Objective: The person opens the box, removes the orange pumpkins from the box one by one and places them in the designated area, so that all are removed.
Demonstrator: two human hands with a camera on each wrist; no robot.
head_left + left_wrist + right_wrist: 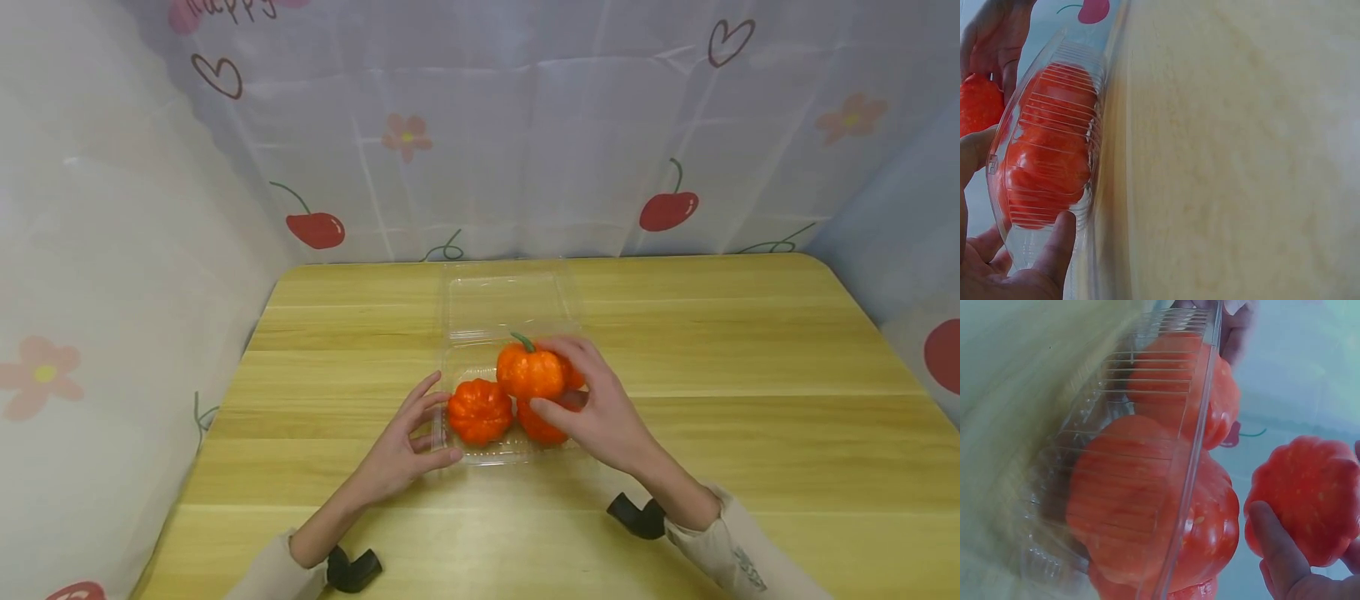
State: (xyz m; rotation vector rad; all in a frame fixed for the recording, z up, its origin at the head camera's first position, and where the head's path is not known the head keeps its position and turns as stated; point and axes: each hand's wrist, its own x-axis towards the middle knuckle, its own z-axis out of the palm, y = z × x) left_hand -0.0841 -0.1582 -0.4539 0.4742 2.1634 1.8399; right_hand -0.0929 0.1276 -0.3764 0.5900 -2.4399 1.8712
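We see an orange pumpkin [530,372] with a green stem, held up over the right half of the clear plastic box [491,459]. The right hand [603,412] clamps it between thumb and fingers. Inside the box we find other orange pumpkins [480,412], one at the left and more at the right, partly hidden from the head view by the held one. At the box's left wall is the left hand [401,450], fingers apart, its thumb touching the box near the front corner. The lid [506,304] lies open on the box's far side. Under the box we see a wooden table [712,358]; beyond it hangs a pale cloth [540,150] printed with cherries, hearts and flowers.
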